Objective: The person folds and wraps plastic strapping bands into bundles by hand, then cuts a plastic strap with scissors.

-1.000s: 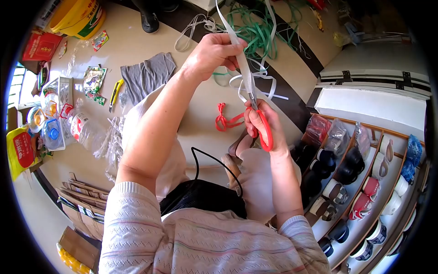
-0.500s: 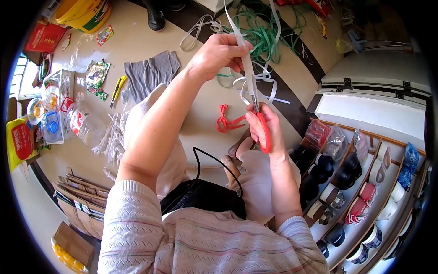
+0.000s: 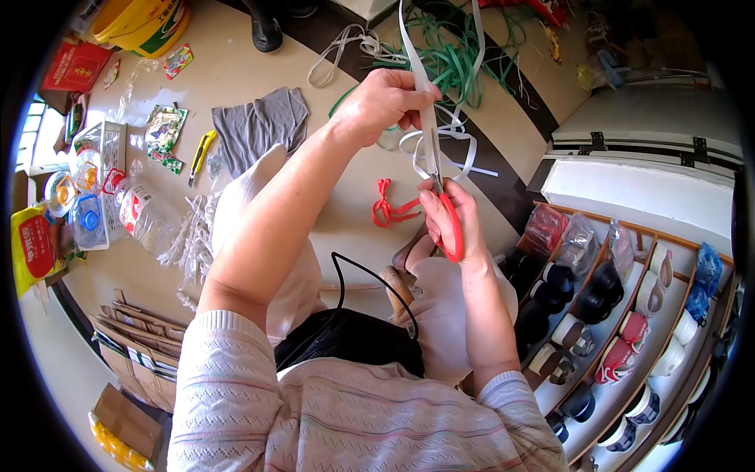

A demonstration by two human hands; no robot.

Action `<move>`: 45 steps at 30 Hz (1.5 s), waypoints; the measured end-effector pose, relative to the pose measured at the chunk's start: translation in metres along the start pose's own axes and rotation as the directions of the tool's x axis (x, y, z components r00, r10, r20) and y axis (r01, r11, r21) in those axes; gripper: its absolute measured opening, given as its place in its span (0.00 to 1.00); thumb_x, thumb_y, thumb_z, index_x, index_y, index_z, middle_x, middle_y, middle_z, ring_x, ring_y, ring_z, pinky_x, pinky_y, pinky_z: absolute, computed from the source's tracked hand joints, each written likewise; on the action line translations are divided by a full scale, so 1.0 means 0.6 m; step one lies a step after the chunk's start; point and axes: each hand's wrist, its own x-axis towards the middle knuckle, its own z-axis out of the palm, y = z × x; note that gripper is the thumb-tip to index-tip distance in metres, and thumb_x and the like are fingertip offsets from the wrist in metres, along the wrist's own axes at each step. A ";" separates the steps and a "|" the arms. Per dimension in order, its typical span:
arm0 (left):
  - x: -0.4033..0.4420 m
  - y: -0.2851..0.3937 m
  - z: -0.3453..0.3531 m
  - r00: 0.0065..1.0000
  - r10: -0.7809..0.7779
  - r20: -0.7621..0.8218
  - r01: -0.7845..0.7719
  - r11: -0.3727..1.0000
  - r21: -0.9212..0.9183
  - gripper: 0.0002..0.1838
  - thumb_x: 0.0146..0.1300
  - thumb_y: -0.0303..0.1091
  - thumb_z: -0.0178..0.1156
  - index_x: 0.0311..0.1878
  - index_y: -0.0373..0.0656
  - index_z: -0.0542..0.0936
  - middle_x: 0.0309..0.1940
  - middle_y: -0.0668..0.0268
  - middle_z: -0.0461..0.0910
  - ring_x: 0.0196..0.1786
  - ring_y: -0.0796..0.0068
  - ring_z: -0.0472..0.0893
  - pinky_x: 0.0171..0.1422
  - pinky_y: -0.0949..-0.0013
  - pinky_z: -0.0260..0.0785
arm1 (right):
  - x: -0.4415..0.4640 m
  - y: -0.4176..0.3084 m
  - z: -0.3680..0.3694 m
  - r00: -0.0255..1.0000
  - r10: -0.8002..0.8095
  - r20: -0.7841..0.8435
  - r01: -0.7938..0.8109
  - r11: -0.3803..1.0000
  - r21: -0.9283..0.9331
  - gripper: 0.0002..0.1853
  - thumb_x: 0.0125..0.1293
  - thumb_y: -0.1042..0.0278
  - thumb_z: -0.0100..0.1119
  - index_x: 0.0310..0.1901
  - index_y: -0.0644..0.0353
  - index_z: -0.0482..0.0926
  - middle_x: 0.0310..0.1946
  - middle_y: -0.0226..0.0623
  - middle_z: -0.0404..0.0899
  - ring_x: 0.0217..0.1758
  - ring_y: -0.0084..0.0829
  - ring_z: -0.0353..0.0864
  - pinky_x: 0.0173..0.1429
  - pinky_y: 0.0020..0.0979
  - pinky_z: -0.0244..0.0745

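Observation:
My left hand (image 3: 383, 106) pinches a white plastic strap (image 3: 415, 57) between thumb and fingers. The strap runs up out of view and down to the scissors. Red-handled scissors (image 3: 451, 228) are gripped in my right hand (image 3: 464, 211), with the blades pointing up along the strap toward my left hand. Whether the blades are inside the strap or beside it, I cannot tell. Loops of white strap (image 3: 473, 149) hang behind the blades. A knotted red strap (image 3: 383, 209) lies below, left of the scissors.
Green strapping (image 3: 448, 55) lies tangled ahead. To the left are a grey cloth (image 3: 263, 126), a yellow utility knife (image 3: 203, 153) and a large plastic bottle (image 3: 145, 212). A shoe rack (image 3: 598, 377) stands close on the right. Folded cardboard (image 3: 138, 350) leans at lower left.
My left hand has come down slightly with the strap, closer to the scissors. My right hand has shifted only a little to the left.

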 end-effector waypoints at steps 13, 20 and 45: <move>0.004 -0.008 -0.009 0.997 -0.047 -0.067 0.040 0.995 -0.095 0.09 0.58 0.29 0.60 0.41 0.36 0.79 0.28 0.65 0.79 0.23 0.81 0.74 0.27 0.79 0.67 | -0.007 0.002 -0.002 0.999 0.038 -0.003 -0.038 0.998 -0.052 0.12 0.64 0.61 0.57 0.39 0.62 0.72 0.17 0.20 0.64 0.12 0.10 0.57 0.14 0.15 0.52; 0.000 -0.004 -0.003 0.995 -0.074 -0.063 0.069 0.994 -0.083 0.10 0.58 0.28 0.59 0.42 0.35 0.79 0.28 0.64 0.79 0.24 0.81 0.75 0.27 0.80 0.68 | -0.008 0.003 -0.006 0.999 0.038 -0.030 -0.042 0.991 -0.124 0.12 0.63 0.61 0.58 0.38 0.62 0.72 0.17 0.21 0.65 0.11 0.10 0.58 0.14 0.15 0.52; -0.002 -0.017 0.011 0.996 -0.082 -0.035 0.084 0.994 0.065 0.11 0.56 0.29 0.61 0.42 0.35 0.79 0.25 0.68 0.77 0.24 0.81 0.75 0.28 0.77 0.70 | -0.014 -0.010 -0.019 0.995 0.085 -0.055 -0.085 0.996 0.000 0.20 0.59 0.57 0.63 0.44 0.63 0.70 0.20 0.30 0.74 0.15 0.17 0.72 0.17 0.18 0.64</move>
